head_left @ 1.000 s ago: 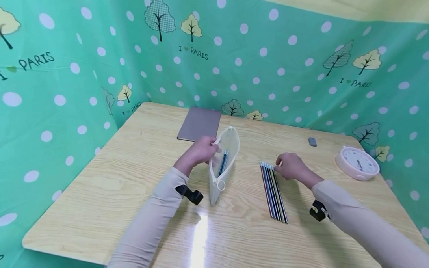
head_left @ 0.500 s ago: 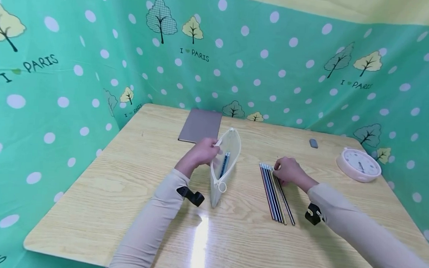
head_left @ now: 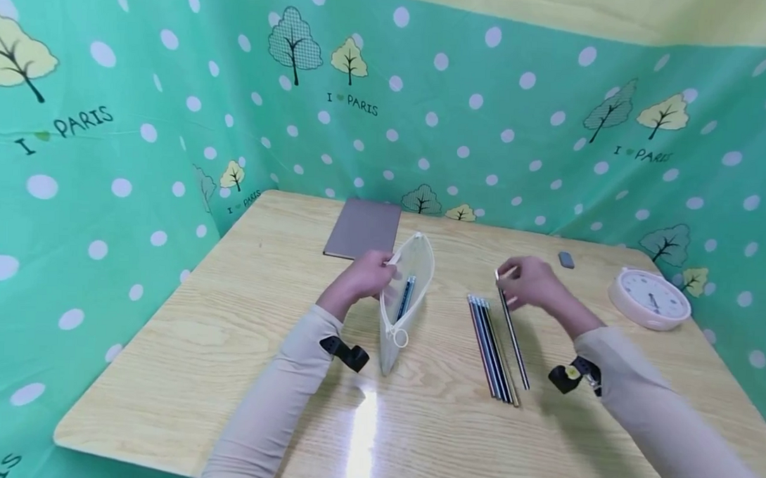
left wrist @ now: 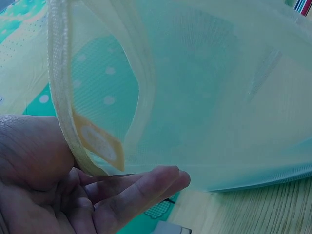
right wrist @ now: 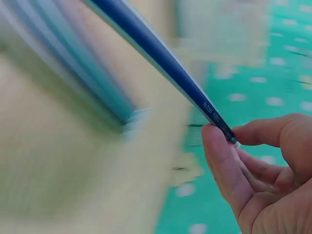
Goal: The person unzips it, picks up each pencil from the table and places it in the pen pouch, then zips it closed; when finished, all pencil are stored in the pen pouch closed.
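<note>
My left hand [head_left: 364, 275] grips the near-side edge of a translucent whitish zip pouch [head_left: 388, 355], which stands with its mouth spread. Pencils [head_left: 405, 298] are visible inside it; their exact number is unclear. In the left wrist view the thumb and fingers [left wrist: 139, 197] hold the zipper edge beside a small tan label [left wrist: 100, 141]. My right hand [head_left: 528, 283] pinches a dark blue pencil [head_left: 514, 342] by its top end, between thumb and fingertips, as the right wrist view shows. The pencil slants above the table, right of a row of several pencils [head_left: 493, 352].
A grey-purple notebook [head_left: 363, 228] lies behind the pouch. To the right are a small grey-blue eraser-like block [head_left: 566, 259] and a pink round clock [head_left: 650, 299]. Patterned green cloth [head_left: 439, 93] hangs along the back and sides of the wooden table [head_left: 241, 297].
My right hand has drawn one pencil from the row's right side and raised its top end off the table, away to the right. The left hand keeps its hold on the pouch.
</note>
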Available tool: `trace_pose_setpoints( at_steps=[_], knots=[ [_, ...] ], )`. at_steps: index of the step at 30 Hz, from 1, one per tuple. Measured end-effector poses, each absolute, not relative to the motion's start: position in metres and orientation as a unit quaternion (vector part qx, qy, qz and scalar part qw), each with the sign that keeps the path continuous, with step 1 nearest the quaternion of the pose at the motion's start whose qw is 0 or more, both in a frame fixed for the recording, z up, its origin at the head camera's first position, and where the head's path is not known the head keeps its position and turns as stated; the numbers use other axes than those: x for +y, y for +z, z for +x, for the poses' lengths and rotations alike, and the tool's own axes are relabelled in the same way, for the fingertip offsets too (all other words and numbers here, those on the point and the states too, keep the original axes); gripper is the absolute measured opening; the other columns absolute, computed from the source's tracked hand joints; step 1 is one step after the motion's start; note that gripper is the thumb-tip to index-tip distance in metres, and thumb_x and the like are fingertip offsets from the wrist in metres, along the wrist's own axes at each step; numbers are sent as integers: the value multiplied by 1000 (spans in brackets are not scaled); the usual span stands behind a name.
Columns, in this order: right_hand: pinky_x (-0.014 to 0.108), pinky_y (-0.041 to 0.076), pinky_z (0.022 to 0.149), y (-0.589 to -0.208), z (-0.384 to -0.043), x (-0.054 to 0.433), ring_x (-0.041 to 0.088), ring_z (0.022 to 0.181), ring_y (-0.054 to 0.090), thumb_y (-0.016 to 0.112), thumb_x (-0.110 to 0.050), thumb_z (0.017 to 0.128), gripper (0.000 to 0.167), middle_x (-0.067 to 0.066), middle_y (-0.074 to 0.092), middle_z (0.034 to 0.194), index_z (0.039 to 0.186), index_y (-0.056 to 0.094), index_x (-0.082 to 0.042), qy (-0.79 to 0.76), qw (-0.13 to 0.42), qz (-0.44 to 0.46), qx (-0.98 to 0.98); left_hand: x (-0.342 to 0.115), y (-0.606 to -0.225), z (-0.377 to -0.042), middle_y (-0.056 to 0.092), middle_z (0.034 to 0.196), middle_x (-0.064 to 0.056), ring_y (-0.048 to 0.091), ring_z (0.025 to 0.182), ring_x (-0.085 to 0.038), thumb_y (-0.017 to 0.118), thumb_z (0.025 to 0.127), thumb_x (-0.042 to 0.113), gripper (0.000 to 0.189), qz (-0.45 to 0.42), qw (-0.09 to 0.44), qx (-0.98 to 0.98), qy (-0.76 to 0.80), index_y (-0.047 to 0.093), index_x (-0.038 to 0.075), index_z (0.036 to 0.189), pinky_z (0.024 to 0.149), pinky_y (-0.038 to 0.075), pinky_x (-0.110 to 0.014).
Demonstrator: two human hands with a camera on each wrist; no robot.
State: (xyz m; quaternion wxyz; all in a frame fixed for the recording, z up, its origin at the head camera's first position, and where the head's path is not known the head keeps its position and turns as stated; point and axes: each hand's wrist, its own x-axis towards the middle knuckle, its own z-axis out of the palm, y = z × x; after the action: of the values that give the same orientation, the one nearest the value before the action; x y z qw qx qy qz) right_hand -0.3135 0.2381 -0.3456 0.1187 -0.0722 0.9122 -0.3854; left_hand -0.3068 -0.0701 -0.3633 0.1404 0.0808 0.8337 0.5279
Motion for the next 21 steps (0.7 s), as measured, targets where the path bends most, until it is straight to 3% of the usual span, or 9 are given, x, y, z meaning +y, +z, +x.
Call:
trace_pose_setpoints(
  at_steps=[4,7,11,21],
  knots=[
    [32,66,74,-303,-302,228,12,76,70,59,-4,102,38,12,67,100,134,51,14,-516,41,-74,852,-68,-363,-308,66,126,-25,74,80,-30,42,106,6,42,78,137,836,525,52,-7,144,65,65,-33],
    [27,65,73,-283,-291,213,11,78,71,60,-2,102,25,2,67,93,126,58,3,-643,-28,-80,761,-68,-363,-308,67,125,-24,74,75,-28,42,105,6,40,78,132,841,519,54,-8,141,64,65,-34],
    [25,64,72,-278,-283,189,14,78,71,60,0,102,14,2,66,91,113,62,-8,-769,-96,-82,626,-70,-363,-309,67,126,-25,73,71,-25,41,105,5,39,79,127,841,520,55,-8,139,64,65,-34],
    [26,65,72,-311,-284,154,14,79,70,54,1,105,15,3,65,93,116,59,-7,-826,-140,-38,545,-64,-364,-307,67,127,-27,75,75,-30,43,106,5,39,72,123,841,522,55,-7,140,65,65,-35]
  ],
)
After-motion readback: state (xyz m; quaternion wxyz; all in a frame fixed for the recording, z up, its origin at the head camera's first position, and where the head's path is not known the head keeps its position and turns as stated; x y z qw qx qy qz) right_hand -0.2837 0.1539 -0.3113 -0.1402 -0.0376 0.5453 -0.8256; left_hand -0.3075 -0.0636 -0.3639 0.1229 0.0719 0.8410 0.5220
